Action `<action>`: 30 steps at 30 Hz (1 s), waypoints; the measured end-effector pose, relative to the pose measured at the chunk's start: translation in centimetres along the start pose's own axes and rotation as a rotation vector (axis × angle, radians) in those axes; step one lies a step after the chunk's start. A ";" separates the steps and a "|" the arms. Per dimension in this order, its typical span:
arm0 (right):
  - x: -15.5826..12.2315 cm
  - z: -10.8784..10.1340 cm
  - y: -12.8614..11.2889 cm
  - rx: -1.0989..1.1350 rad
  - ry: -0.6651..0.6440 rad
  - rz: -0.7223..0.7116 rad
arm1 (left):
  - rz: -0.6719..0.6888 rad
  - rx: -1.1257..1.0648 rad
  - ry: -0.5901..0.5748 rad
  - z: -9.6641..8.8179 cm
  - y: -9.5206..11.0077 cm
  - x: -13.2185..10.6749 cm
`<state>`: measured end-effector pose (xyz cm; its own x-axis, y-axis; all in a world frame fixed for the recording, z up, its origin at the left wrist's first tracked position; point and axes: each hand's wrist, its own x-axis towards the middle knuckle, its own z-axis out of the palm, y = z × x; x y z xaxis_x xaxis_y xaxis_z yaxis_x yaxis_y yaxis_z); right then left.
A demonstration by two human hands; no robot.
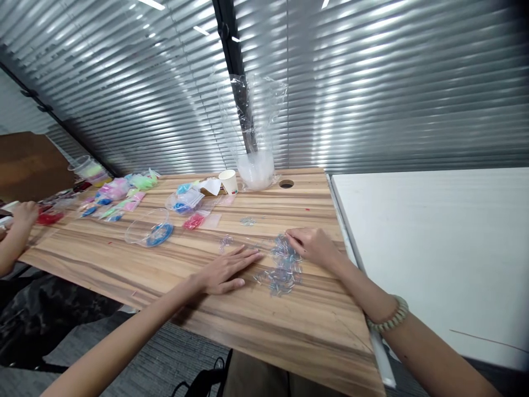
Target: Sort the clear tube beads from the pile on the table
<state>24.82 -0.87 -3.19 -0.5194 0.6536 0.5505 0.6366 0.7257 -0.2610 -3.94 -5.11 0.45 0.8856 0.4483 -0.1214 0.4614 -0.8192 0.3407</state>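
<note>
My left hand lies flat on the wooden table with its fingers spread, just left of a loose pile of small, clear bluish tube-like beads. At the pile's upper right edge, my right hand has its thumb and fingertips pinched together. Whatever is between those fingertips is too small to make out. A little cluster of purplish pieces sits beyond my left fingers, and another small clear cluster lies farther back.
Left of the piles stand a clear round container with blue material, a red bead packet and a paper cup. A bag-lined tub is at the back. Another person's hand shows far left. A white table adjoins on the right.
</note>
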 end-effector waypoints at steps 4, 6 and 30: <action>0.1 0.1 0.0 -0.011 0.016 -0.015 | -0.051 0.002 0.075 -0.3 -1.1 0.9; 0.1 0.1 0.0 -0.010 0.016 -0.015 | -0.064 0.001 0.122 -0.4 -1.5 1.3; 0.2 0.0 -0.1 0.000 0.012 0.002 | -0.019 0.123 0.099 -0.7 -2.8 4.0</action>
<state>24.65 -0.83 -3.04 -0.5111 0.6526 0.5593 0.6380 0.7241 -0.2619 -1.74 -0.74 -0.33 0.8699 0.4921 -0.0326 0.4864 -0.8451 0.2221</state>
